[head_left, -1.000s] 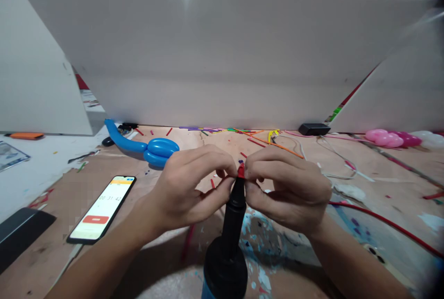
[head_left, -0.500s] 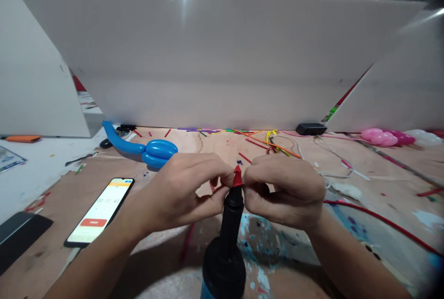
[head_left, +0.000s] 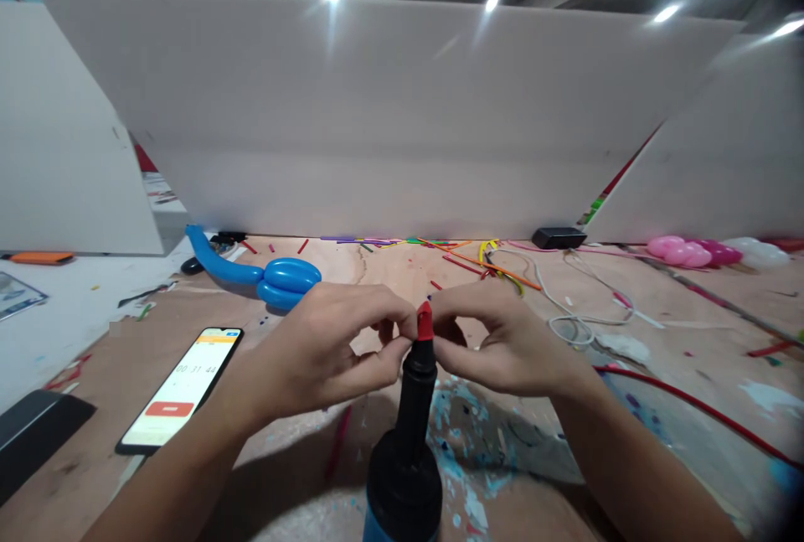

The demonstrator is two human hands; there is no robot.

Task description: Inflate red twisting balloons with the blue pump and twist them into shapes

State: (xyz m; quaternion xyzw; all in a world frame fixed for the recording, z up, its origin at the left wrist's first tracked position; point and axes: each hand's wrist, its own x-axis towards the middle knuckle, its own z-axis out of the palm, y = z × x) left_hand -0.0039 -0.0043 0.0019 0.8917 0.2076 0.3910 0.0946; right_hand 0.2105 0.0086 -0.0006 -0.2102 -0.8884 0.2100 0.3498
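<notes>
A black balloon pump (head_left: 408, 450) stands upright close to me, its nozzle pointing up. The mouth of a red balloon (head_left: 425, 322) sits over the nozzle tip. My left hand (head_left: 327, 349) pinches the red balloon from the left with thumb and fingers closed. From the right, my right hand (head_left: 502, 341) pinches the same balloon mouth, fingers curled. The rest of the red balloon trails off to the right across the table (head_left: 691, 404).
A twisted blue balloon (head_left: 270, 274) lies at the back left. A phone (head_left: 179, 387) showing a timer lies to the left. Loose uninflated balloons (head_left: 477, 261), white cable (head_left: 578, 316), a black box (head_left: 558, 237) and pink balloons (head_left: 688, 250) lie before white boards (head_left: 389, 115).
Both hands have shifted slightly and the red balloon mouth sits a little further down on the pump nozzle. The view has tilted slightly; the phone timer advanced.
</notes>
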